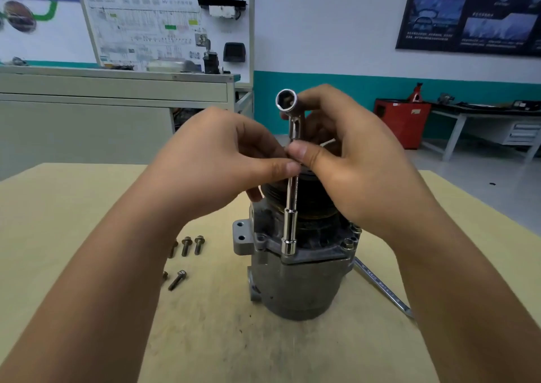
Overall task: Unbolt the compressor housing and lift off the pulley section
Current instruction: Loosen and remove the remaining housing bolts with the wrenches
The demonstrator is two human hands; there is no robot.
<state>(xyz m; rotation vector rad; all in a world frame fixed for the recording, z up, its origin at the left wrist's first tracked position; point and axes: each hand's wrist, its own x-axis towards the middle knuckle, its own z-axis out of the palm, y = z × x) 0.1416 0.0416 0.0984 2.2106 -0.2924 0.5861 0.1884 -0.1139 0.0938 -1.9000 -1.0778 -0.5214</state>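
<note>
A grey compressor point(295, 283) stands upright on the wooden table point(87, 207), its dark pulley section point(310, 204) on top. A chrome socket wrench point(291, 207) stands upright with its lower socket seated on a bolt at the housing's front flange. My left hand point(216, 163) pinches the wrench shaft from the left. From the right, my right hand point(345, 160) grips the shaft and its upper arm. One bolt point(348, 243) sits in the flange at the right. Several loose bolts point(187, 246) lie on the table to the left.
A flat spanner point(383, 289) lies on the table right of the compressor, partly under my right forearm. Beyond the table are a grey cabinet point(117, 113) with a wiring display board, a red tool box point(402, 122) and a workbench point(483, 122).
</note>
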